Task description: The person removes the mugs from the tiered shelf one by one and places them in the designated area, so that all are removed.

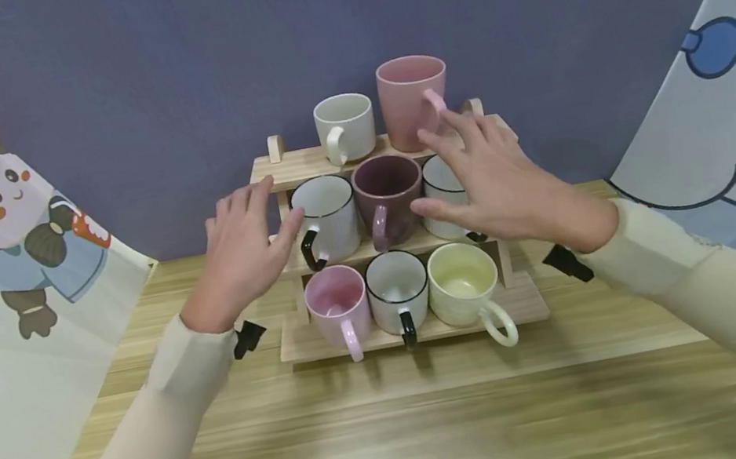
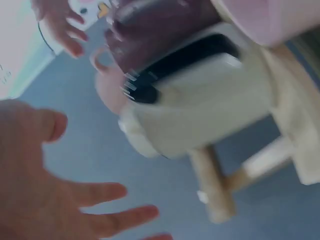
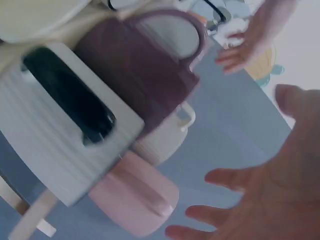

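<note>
Mugs stand on a three-tier wooden rack [image 1: 308, 161]. Up top are a small white mug [image 1: 352, 125] and a tall pink mug [image 1: 410, 108]. A dark purple mug [image 1: 386, 193] sits mid-tier between a left black-rimmed white mug [image 1: 337, 226] and a right one [image 1: 439, 203], partly hidden by my right hand [image 1: 500, 182]. That hand, fingers spread, is held near the pink mug's handle; contact is unclear in the head view, but a gap shows in the right wrist view. My left hand [image 1: 235, 245] hovers beside the left black-rimmed mug, fingers extended, holding nothing.
On the lowest tier are a pink mug [image 1: 337, 309], a white mug with black handle [image 1: 397, 289] and a pale yellow mug [image 1: 463, 283] whose handle juts past the front edge. The rack stands on a wood-grain table [image 1: 399, 439] before a blue-grey backdrop [image 1: 209, 71].
</note>
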